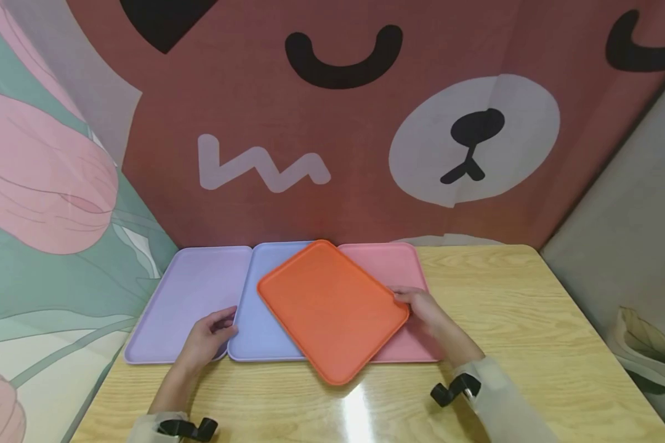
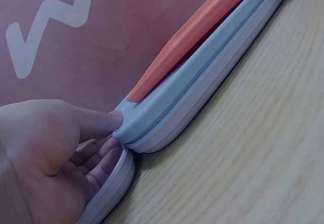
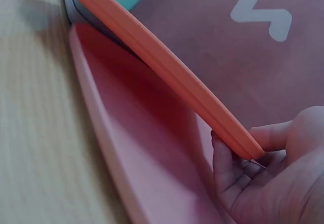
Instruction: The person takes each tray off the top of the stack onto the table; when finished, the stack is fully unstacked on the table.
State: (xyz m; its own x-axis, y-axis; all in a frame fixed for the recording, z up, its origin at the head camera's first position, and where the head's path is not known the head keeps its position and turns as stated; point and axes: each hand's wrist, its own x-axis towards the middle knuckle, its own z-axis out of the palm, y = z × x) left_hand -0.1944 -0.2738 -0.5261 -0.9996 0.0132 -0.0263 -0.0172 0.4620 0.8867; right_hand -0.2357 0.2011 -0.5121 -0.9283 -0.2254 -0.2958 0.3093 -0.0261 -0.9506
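An orange tray [image 1: 332, 307] lies turned cornerwise over a blue tray [image 1: 263, 307] and a pink tray [image 1: 390, 264]. My right hand [image 1: 423, 307] pinches its right corner, thumb on top and fingers beneath. In the right wrist view the orange tray [image 3: 177, 87] is tilted, its held side raised above the pink tray [image 3: 147, 148]. My left hand [image 1: 205, 338] is at the left edge of the blue tray; in the left wrist view its thumb [image 2: 101, 122] presses the blue rim [image 2: 136, 120] and its fingers curl below. A purple tray [image 1: 194, 289] lies beside it.
The trays rest on a wooden table [image 1: 510, 320], which extends to the right and in front of them. A brown cloth [image 1: 255, 111] with a bear face hangs along the back edge. A flower-patterned cloth [image 1: 44, 172] hangs at the left.
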